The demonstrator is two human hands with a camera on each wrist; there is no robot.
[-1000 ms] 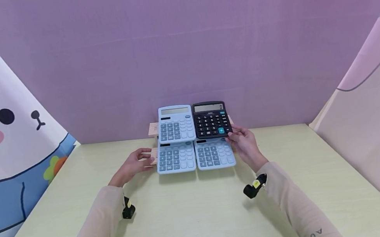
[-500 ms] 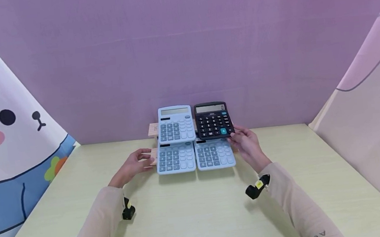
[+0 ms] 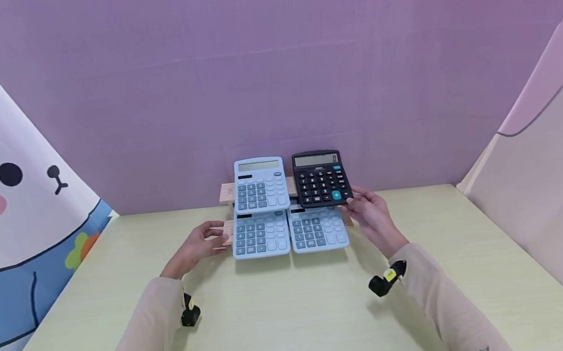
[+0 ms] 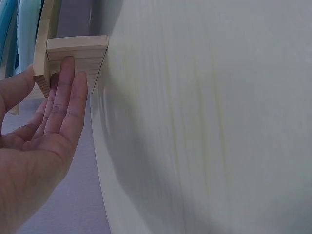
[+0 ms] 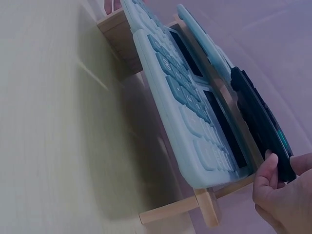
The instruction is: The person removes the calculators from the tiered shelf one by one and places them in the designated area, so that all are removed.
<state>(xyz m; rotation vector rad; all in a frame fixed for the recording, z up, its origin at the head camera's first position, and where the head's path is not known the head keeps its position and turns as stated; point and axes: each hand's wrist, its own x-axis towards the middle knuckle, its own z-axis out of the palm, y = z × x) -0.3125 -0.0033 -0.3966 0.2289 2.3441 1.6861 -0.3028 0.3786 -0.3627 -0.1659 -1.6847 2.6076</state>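
We see right hand (image 3: 376, 221) pinching the black calculator (image 3: 320, 178) by its lower corner; left hand (image 3: 195, 248), palm turned inward, grips the wooden rack (image 4: 78, 44).

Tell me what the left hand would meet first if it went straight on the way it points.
Most likely the wooden stand: the fingers of the left hand are right at its end, touching or nearly so. Beyond that, the lower-left pale blue calculator seems next, though depth is unclear.
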